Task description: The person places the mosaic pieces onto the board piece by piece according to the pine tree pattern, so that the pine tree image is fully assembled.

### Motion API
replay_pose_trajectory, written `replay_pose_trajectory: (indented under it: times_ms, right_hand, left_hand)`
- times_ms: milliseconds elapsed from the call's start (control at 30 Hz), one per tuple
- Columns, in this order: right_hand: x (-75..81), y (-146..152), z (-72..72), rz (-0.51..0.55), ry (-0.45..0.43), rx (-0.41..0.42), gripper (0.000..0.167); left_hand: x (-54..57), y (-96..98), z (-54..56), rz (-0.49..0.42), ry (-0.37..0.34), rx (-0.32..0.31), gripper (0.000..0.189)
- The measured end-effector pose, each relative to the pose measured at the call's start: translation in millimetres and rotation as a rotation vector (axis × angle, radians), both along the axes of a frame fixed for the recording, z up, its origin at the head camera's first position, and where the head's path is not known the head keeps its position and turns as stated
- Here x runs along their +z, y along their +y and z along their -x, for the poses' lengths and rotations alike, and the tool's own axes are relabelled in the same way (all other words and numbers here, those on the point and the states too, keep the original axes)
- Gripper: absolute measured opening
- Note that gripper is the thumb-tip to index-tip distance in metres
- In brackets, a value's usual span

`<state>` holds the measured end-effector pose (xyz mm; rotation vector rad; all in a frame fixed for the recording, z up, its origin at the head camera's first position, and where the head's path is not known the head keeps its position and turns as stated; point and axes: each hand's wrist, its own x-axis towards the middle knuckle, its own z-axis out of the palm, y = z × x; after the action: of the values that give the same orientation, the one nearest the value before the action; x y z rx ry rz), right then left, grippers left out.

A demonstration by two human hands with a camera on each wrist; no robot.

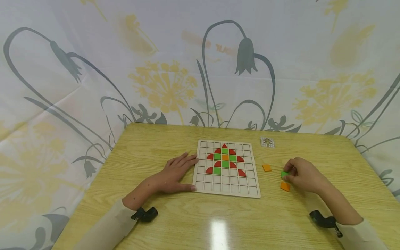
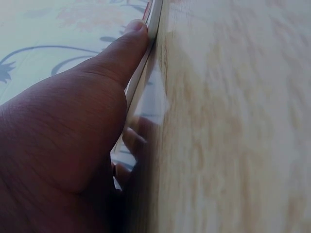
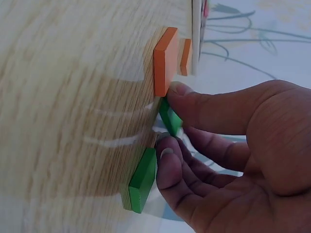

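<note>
My right hand (image 1: 304,176) pinches a green square tile (image 3: 171,119) between thumb and fingertips, at the tabletop right of the board. In the right wrist view, a second green tile (image 3: 142,182) lies beside the fingers; the hand hides it from the head view. An orange tile (image 1: 285,186) lies just below the hand, and another orange tile (image 1: 267,168) sits nearer the board. My left hand (image 1: 172,177), fingers extended, touches the left edge of the white gridded board (image 1: 229,189). On the board, red, green and orange pieces form a tree-like pattern topped by a red triangle (image 1: 224,146).
A small pattern card (image 1: 267,142) lies beyond the board's far right corner. The wooden table (image 1: 175,222) meets a flower-printed curtain (image 1: 175,41) at its back edge. Each wrist wears a black camera.
</note>
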<state>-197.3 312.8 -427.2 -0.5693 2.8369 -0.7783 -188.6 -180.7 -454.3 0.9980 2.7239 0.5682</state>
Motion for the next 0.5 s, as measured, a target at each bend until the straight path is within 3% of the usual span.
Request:
replay_pose_trajectory:
  times_ms: [167, 500]
  right_hand:
    - [0.5, -1, -0.6, 0.002, -0.011, -0.017, 0.021]
    - [7.8, -17, 0.5, 0.027, 0.067, -0.012, 0.008]
  left_hand:
    - [0.1, 0.0, 0.1, -0.004, 0.0, -0.001, 0.1]
    - [0.9, 0.6, -1.2, -0.011, -0.001, 0.006, 0.099]
